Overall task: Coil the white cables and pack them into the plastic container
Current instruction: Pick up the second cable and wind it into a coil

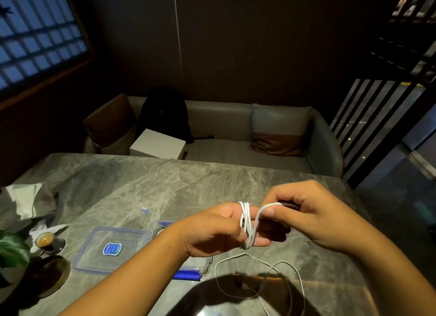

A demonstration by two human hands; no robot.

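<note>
The marble bench (165,186) fills the lower half of the view. On it, at about 8 o'clock from the hands, lies the clear lid (111,249) with a blue label, and just to its right the plastic container (205,266) with blue clips shows partly from under the left forearm. A small glass of coffee (46,241) stands at the bench's 9 o'clock edge.

The white cable (247,223) is thin, light and limp, by the look of it. It should bend freely but spring out of its loops if let go, so it is best held across the bundled turns, with the free run pinched close to the coil. Several turns sit wound round the left hand's outstretched fingers; the slack trails down to 6 o'clock and lies in loose curves on the bench.

The left hand (212,230) has its fingers extended as a former, the loops wrapped round them. The right hand (304,212), at 3 o'clock from the coil, is curled, pinching the cable's run between thumb and fingers just beside the loops.
</note>
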